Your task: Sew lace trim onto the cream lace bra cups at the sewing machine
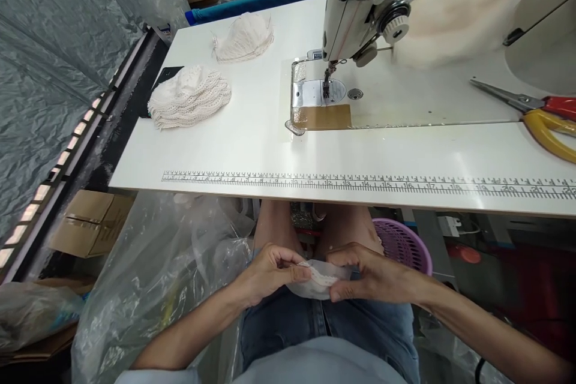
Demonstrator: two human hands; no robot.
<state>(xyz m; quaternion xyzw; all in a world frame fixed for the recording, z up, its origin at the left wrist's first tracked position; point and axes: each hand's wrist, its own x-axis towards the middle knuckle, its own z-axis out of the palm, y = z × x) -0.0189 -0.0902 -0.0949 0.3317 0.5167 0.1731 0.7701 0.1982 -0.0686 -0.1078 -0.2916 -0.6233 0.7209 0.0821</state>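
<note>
Over my lap, below the table edge, both hands hold one small white lace fabric piece (320,281). My left hand (272,273) pinches its left side with closed fingers. My right hand (371,276) grips its right side, thumb and fingers pressed together. The piece is partly hidden by my fingers. On the white sewing table (252,144) lie two stacks of similar white lace pieces, one near stack (189,96) and one far stack (243,37).
A sewing machine (360,18) stands on the table, its needle plate (317,96) at centre. Red-and-yellow scissors (540,114) lie at the right. A printed ruler (360,183) runs along the front edge. A clear plastic bag (157,276), a purple basket (400,243) and cardboard boxes (90,222) sit below.
</note>
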